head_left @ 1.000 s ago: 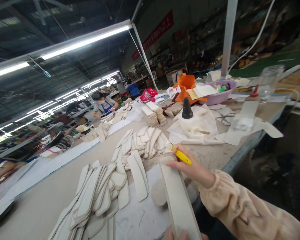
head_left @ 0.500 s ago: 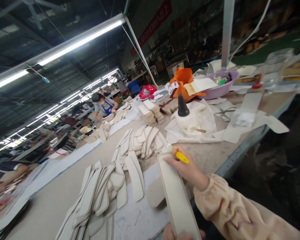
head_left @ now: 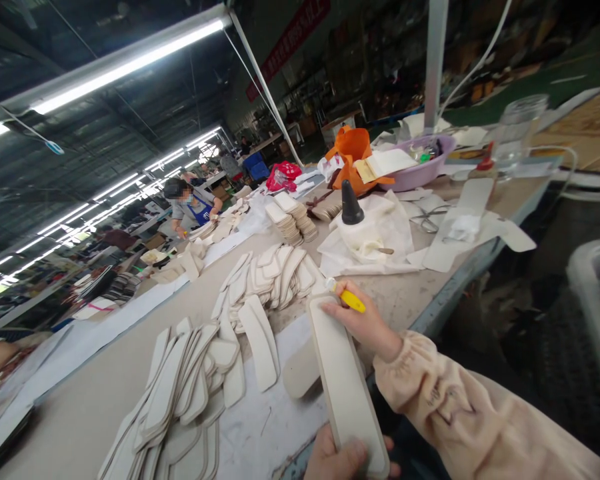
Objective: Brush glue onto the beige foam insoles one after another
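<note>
A long cream padded strip (head_left: 347, 373) with rounded corners slants up from the front edge of the worktable. My left hand (head_left: 337, 457) is closed around its near end, thumb on top and fingertips showing at the far side. My right hand (head_left: 363, 320) is closed on a small yellow-handled tool (head_left: 351, 299) with a whitish head; its exact kind is unclear. The same hand's thumb rests on the strip's upper end. Beneath the strip, a similar piece (head_left: 300, 370) lies partly covered. To the left, a fanned pile of cream pieces (head_left: 180, 387) spreads over the table.
More cream pieces (head_left: 275, 273) lie behind. A white container with a black cone top (head_left: 351, 203) stands on a sheet, near scissors (head_left: 427, 217). Farther back are a purple basin (head_left: 415, 175), an orange bag (head_left: 353, 150) and a jar (head_left: 517, 137). A co-worker (head_left: 193, 203) works across the table.
The view has shifted, so table items appear farther left and slightly higher. More of my left hand now shows at the strip's near end. Both hands keep their hold.
</note>
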{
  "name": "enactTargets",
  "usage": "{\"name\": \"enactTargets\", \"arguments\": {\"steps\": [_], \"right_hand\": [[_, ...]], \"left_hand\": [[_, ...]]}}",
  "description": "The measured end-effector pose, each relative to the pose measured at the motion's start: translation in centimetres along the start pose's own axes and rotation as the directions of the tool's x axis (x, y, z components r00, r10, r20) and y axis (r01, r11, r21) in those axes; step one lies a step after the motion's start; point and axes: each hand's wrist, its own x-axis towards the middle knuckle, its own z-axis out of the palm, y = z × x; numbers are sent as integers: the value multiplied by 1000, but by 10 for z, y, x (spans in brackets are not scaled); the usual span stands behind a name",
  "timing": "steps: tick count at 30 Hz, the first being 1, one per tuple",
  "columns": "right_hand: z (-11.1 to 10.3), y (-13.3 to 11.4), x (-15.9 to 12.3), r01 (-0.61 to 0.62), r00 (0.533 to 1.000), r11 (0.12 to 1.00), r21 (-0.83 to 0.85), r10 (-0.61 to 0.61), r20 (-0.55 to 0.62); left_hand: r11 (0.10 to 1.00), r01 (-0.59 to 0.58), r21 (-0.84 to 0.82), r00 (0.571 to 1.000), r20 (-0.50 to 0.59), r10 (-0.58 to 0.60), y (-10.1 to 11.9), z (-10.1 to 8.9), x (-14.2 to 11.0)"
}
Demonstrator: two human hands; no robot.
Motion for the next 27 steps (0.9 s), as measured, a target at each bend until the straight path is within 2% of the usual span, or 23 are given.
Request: {"name": "enactTargets", "arguments": {"steps": [4, 8, 16, 27], "right_hand": [[-1, -1, 0, -35, 999, 999, 33, 35, -16], [-3, -2, 1, 15, 1000, 1000, 11, -14, -14], [-5, -2, 1, 40, 999, 998, -49, -41, -28], [-10, 1, 0, 17, 1000, 992, -126, -20, -22]], "left_hand": [[1000, -12, -11, 1000, -27, 11, -3, 1, 0], [1000, -4, -5, 997, -72, 3, -3, 4, -1], [1000, -8, 13, 1000, 9, 8, -3, 2, -1], [996, 72, -44, 997, -10, -73, 0, 3, -1]]}}
